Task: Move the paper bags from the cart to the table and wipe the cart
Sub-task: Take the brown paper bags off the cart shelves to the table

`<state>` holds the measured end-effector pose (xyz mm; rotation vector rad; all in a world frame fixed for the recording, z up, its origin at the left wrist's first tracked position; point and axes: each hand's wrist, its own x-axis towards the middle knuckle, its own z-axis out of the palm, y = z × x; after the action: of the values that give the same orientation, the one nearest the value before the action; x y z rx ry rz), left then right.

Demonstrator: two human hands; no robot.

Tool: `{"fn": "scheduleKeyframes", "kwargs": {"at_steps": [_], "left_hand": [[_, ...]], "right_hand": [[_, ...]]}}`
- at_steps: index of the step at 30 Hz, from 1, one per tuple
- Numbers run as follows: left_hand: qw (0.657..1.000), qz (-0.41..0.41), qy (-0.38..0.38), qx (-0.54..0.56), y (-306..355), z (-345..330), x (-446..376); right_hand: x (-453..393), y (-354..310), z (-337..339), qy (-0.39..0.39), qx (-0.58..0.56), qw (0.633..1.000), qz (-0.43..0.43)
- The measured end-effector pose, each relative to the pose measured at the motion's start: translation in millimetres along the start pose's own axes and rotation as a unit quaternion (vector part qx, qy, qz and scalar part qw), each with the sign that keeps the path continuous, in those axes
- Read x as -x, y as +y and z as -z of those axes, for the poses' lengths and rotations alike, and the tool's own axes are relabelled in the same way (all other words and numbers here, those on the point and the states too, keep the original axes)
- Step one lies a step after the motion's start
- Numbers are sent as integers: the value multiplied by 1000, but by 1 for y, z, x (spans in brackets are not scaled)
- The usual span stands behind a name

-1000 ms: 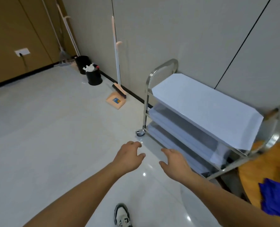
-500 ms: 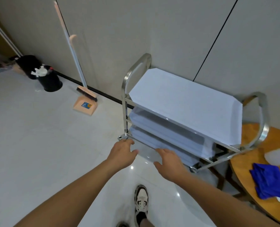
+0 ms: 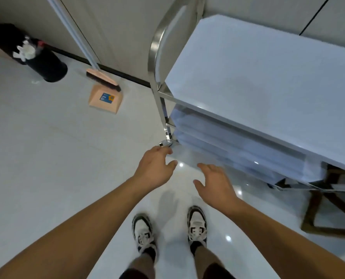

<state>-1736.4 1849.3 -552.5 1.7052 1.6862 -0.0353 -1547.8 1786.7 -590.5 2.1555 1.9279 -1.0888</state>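
Bright, even overhead light; floor (image 3: 46, 158) glare; wide-angle edge distortion.

Both bare forearms are reaching forward and down, side by side, coming in from the bottom corners. The left hand (image 3: 154, 170) is showing its back to the camera, fingers loosely spread and slightly bent, thumb sticking out toward the other hand, gripping nothing. The right hand (image 3: 216, 183) is hanging a little lower, palm down, fingers relaxed and fanned, thumb out to the left, also holding nothing. The two hands are staying apart, not touching.
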Motion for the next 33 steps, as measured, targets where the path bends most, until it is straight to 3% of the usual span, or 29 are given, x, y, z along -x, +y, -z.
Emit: {"fn": "scheduleKeyframes", "kwargs": {"at_steps": [4, 9, 15, 20, 25, 29, 31, 33], "left_hand": [[1000, -16, -10, 10, -46, -61, -87], [994, -8, 37, 106, -114, -159, -179], [990, -84, 74, 86, -184, -263, -266], [975, -171, 125, 67, -197, -303, -327], [953, -238, 186, 25, -189, -294, -381], [954, -246, 169, 21, -186, -286, -406], [960, -240, 145, 6, -186, -284, -411], [961, -239, 136, 13, -187, -282, -410]], "right_hand": [[-88, 24, -62, 17, -17, 1000, -20], [-178, 67, -160, 70, -26, 996, -40], [-271, 118, -236, 135, 15, 991, -17], [-335, 153, -247, 180, 78, 980, -21], [-388, 163, -242, 231, 112, 966, -26], [-417, 167, -232, 279, 157, 947, 24], [-434, 169, -219, 251, 96, 963, -16], [-448, 168, -206, 225, -49, 969, -87]]}}
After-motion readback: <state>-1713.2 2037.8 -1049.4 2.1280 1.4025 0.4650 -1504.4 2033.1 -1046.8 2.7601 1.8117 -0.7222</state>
